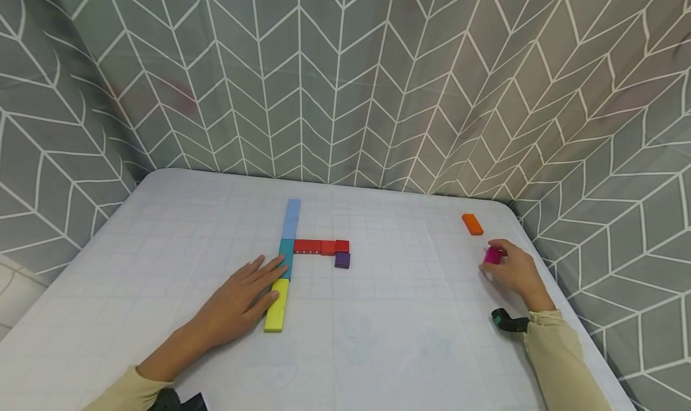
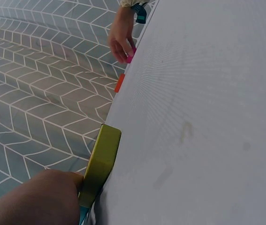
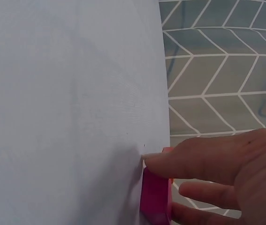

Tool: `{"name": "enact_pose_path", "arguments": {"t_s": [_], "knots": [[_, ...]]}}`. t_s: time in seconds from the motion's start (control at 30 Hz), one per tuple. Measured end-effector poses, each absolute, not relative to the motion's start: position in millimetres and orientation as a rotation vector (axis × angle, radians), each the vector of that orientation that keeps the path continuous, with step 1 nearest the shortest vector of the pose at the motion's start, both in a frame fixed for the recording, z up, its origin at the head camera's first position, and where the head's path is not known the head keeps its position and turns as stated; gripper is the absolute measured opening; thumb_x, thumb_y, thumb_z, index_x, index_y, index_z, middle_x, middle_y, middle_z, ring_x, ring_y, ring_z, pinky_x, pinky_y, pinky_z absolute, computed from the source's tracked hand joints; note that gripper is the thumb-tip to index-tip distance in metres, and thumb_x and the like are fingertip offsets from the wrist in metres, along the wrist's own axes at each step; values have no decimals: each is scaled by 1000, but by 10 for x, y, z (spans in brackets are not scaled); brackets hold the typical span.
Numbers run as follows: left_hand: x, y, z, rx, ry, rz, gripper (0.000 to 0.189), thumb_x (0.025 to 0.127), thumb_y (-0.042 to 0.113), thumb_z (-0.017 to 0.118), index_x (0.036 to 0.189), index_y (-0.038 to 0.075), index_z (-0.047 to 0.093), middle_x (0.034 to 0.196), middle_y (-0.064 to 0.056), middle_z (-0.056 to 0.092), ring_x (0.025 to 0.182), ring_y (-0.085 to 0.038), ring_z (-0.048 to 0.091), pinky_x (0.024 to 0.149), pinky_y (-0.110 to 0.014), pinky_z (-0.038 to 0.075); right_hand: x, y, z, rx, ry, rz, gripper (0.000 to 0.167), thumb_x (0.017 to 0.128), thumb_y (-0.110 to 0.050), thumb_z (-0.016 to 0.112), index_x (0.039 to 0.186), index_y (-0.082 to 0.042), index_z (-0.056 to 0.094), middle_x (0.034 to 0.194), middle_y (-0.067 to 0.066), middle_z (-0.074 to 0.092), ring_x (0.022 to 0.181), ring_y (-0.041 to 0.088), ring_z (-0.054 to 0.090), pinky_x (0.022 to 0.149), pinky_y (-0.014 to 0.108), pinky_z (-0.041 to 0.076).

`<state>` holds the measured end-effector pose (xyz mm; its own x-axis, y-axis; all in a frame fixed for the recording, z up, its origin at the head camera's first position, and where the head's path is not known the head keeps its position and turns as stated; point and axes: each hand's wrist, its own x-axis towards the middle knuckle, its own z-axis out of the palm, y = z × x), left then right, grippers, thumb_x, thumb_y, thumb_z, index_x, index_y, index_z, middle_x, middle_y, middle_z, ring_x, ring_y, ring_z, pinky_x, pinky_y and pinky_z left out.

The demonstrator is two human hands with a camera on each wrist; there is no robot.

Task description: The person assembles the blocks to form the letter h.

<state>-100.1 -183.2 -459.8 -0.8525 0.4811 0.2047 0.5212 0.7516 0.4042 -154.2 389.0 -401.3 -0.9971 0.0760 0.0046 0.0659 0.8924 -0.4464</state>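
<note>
My left hand (image 1: 237,306) lies with fairly straight fingers over a column of flat blocks. Its fingertips touch the teal block (image 1: 287,249), and the thumb rests on the yellow block (image 1: 276,315). Above the teal one, a light blue block (image 1: 291,218) continues the column. Red blocks (image 1: 308,246) extend rightward from the teal block, with a purple cube (image 1: 342,260) below the row's end. At the right side of the table, my right hand (image 1: 515,270) pinches a magenta block (image 3: 155,197) between thumb and fingers. The left wrist view shows the yellow block (image 2: 102,159) close up.
An orange block (image 1: 472,224) lies beyond my right hand, near the table's far right corner. The white table (image 1: 388,339) is bordered by a grey curtain (image 1: 345,87) with white zigzag lines behind and at the sides.
</note>
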Motion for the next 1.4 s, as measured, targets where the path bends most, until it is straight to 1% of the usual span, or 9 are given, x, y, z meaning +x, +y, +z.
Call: {"name": "enact_pose_path", "arguments": {"t_s": [0.27, 0.5, 0.67, 1.4], "knots": [[-1005, -1830, -4593, -824, -2853, -700, 56, 109, 39, 53, 160, 18, 45, 167, 2, 33, 154, -35, 24, 122, -57, 22, -1546, 3926, -3993, -122, -3064, 676, 63, 90, -15, 77, 139, 11, 49, 130, 38, 53, 114, 54, 51, 94, 66, 50], [-1003, -1825, -4590, -821, -2861, -706, 55, 109, 38, 53, 160, 17, 45, 167, 1, 34, 154, -36, 24, 122, -58, 21, -1539, 3956, -4024, -136, -3029, 684, 59, 89, -17, 79, 132, 15, 53, 125, 38, 57, 112, 54, 52, 93, 66, 49], [-1014, -1824, -4586, -824, -2852, -705, 55, 109, 38, 53, 159, 17, 46, 167, 2, 34, 154, -35, 24, 122, -57, 21, -1543, 3948, -4025, -138, -2985, 683, 58, 89, -18, 80, 130, 15, 56, 124, 38, 58, 112, 53, 52, 93, 65, 49], [-1002, -1829, -4574, -812, -2856, -718, 56, 108, 39, 55, 159, 19, 46, 166, 2, 35, 154, -35, 24, 122, -57, 22, -1545, 3901, -4007, -165, -2979, 700, 60, 90, -22, 80, 131, 14, 56, 124, 36, 58, 110, 51, 52, 89, 63, 51]]}}
